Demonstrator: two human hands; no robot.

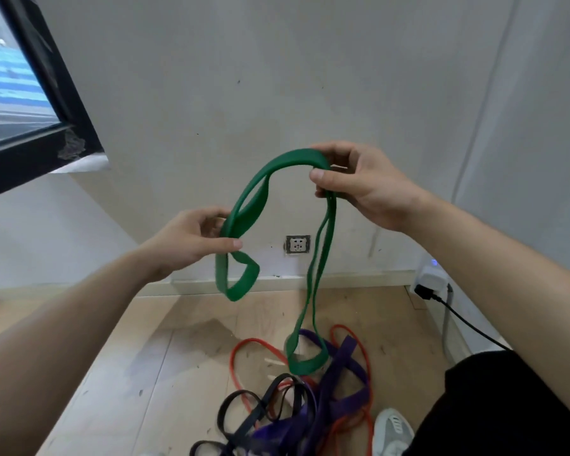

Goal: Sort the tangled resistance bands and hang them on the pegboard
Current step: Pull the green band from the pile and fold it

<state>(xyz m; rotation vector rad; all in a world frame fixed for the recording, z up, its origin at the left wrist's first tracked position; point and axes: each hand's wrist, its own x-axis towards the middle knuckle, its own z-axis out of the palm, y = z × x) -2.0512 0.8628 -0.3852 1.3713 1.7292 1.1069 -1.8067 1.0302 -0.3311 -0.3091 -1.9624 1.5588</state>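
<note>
Both hands up, sharing one green band (287, 159): left hand (191, 238) pinching doubled strands, right hand (362, 185) curled round the top arch. Lower loop hanging over a floor (165, 373) tangle in three colours: red band (234, 363), purple band (343, 360), black band (226, 406). One shoe (392, 429) beside.

Two hands show, one left hand (191, 238) and one right hand (359, 182), with one green band (290, 159) pinched in the fingers of both. Below the fingers lies one tangle in three colours: red band (236, 370), purple band (343, 357) and black band (227, 406); loops per colour cannot be told. Between the two sets of fingers sits one wall socket (297, 244), and below the right fingers one shoe (392, 429).
</note>
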